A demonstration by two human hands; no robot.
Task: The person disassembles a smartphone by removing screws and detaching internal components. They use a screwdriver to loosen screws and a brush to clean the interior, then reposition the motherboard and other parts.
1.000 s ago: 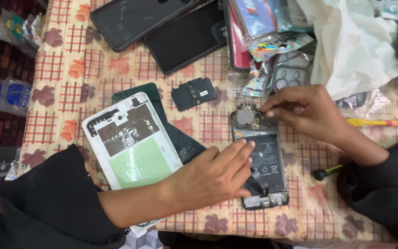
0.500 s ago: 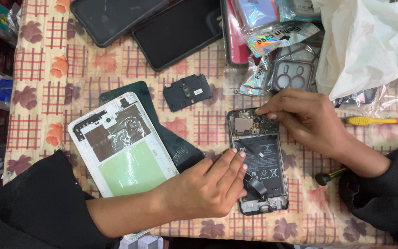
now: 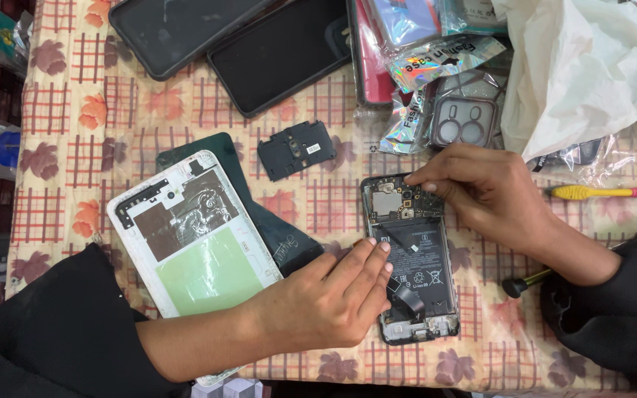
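While fingers [image 3: 416, 179] pinch, holographic packet [image 3: 436, 59] above.

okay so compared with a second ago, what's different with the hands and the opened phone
Little has changed. The left hand slid slightly further onto the lower left edge of the opened phone, fingers lying flat by the battery. The right hand stays pinched at the phone's top right corner, over the circuit board. Neither hand picked up or let go of anything. The white back cover and the small black cover plate lie where they were.

one opened phone [image 3: 411, 258]; one white back cover [image 3: 197, 236]; one small black cover plate [image 3: 296, 149]; two dark screen panels [image 3: 282, 55]; one yellow-handled tool [image 3: 606, 192]; two hands [image 3: 326, 302].
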